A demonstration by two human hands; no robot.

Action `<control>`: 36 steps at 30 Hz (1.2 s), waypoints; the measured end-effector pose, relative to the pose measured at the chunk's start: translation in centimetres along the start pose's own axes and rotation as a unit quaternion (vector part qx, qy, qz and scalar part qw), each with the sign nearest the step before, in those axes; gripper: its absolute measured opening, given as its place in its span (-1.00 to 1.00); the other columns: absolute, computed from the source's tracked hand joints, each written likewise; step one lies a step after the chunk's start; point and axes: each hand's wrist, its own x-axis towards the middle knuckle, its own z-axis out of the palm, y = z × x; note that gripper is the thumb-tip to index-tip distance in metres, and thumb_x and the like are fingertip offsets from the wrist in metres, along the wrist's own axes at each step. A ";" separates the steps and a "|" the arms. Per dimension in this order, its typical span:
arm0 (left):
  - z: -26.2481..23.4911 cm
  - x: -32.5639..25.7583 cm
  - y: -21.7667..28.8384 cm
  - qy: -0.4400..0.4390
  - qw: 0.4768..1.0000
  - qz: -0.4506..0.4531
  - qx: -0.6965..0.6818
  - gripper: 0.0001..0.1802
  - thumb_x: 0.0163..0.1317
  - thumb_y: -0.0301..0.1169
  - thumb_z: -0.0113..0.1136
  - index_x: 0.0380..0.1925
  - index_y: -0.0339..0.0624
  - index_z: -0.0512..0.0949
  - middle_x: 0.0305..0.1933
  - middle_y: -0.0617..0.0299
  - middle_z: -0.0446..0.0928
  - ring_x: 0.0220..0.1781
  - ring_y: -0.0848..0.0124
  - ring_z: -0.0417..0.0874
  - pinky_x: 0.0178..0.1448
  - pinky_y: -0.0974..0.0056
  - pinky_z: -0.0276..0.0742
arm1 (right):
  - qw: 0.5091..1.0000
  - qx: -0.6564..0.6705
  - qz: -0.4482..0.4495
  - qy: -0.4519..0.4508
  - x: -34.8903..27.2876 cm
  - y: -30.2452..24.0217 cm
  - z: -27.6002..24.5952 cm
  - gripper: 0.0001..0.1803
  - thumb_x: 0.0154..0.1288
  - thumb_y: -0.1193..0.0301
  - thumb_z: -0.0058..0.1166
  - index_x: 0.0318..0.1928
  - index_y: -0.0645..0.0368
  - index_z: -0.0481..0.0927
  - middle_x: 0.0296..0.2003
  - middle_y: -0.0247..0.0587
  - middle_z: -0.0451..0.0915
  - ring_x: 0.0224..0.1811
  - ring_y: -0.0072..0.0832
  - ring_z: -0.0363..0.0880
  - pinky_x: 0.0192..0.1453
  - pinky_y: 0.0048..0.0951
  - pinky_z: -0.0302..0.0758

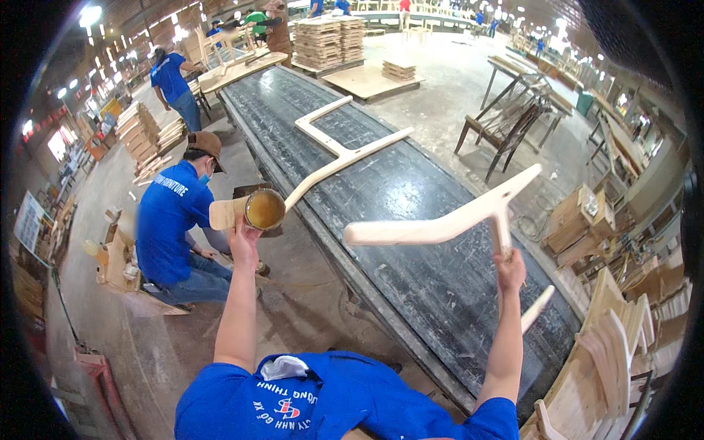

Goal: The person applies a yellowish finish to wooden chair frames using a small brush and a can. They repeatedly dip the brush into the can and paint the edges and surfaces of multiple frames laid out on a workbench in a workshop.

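Observation:
My left hand (246,236) is raised and grips a wooden tool with a pale block end (222,213) and a round brown face (265,209), much like a mallet. A pale forked wooden chair part (345,150) stretches from that round face out over the long dark belt table (411,242); I cannot tell if it touches the tool. My right hand (510,270) is shut on the stem of a second pale forked wooden part (440,227), held up above the belt. Its lower end (539,308) pokes out below my hand.
A person in a blue shirt and brown cap (176,220) crouches at the left by small wooden blocks. Stacked curved wooden parts (609,345) stand at the right. Dark chair frames (506,125), board stacks (330,40) and other workers (172,81) are farther back.

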 end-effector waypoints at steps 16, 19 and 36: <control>-2.4 4.0 -0.3 -0.060 0.990 -0.095 -0.090 -0.70 0.32 -0.18 -0.02 -0.11 -0.15 0.39 -0.18 0.26 0.55 -0.24 0.38 0.61 -0.17 0.22 0.54 | 0.696 0.550 0.245 0.391 -5.5 -1.8 -9.0 -0.36 0.27 -0.02 -0.09 0.13 0.24 0.25 -0.35 -0.08 0.50 -0.32 -0.32 0.52 -0.25 -0.30 0.49; -1.5 4.1 -0.2 -0.060 0.990 -0.097 -0.087 -0.68 0.32 -0.16 -0.03 -0.09 -0.15 0.38 -0.15 0.23 0.55 -0.21 0.35 0.61 -0.14 0.17 0.55 | 0.708 0.587 0.161 0.357 -5.9 -0.1 -10.1 -0.35 0.27 0.01 -0.06 0.16 0.24 0.25 -0.28 -0.07 0.48 -0.30 -0.30 0.53 -0.25 -0.31 0.50; 5.2 -2.5 -1.6 0.083 0.992 -0.084 -0.037 -0.54 0.32 -0.09 -0.06 0.08 -0.12 0.26 0.01 0.06 0.43 -0.07 0.13 0.57 -0.12 0.07 0.60 | 0.973 -0.129 -0.177 -0.073 -1.1 2.8 -3.7 -0.43 -0.10 0.15 0.24 -0.07 0.09 0.38 -0.35 -0.10 0.54 -0.28 -0.12 0.57 -0.23 -0.15 0.49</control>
